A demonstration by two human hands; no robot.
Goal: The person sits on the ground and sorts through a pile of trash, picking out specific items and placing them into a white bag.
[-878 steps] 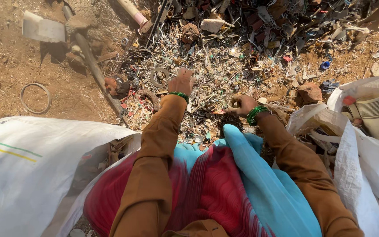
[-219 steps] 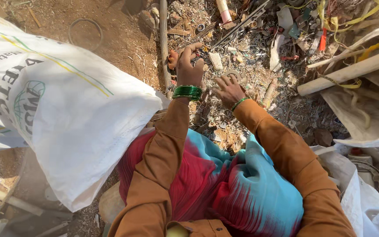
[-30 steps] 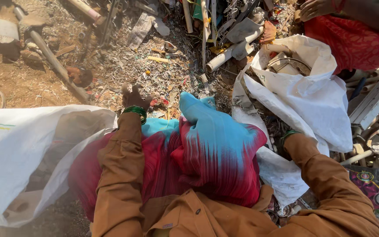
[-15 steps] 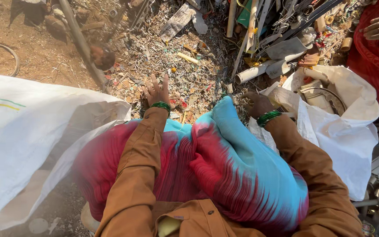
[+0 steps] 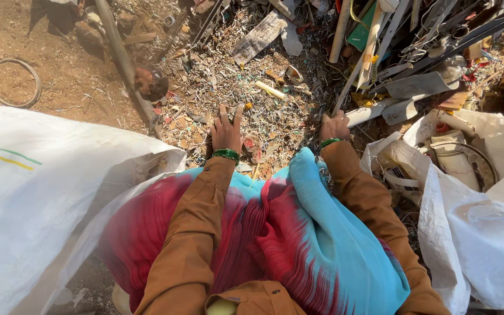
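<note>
My left hand lies flat on a heap of small scrap bits, fingers spread, green bangles at the wrist. My right hand rests on the same litter beside a pale pipe, fingers curled down; whether it grips anything I cannot see. Both arms wear brown sleeves over a red and turquoise cloth on my lap.
A big white sack lies at my left. Another white sack holding metal cans and rings stands open at my right. Long rods, strips and sheet scrap pile up at the back right. A wire ring lies on bare dirt.
My view has swung left. Both hands have reached forward onto the scrap heap, the right one leaving the right sack's side.
</note>
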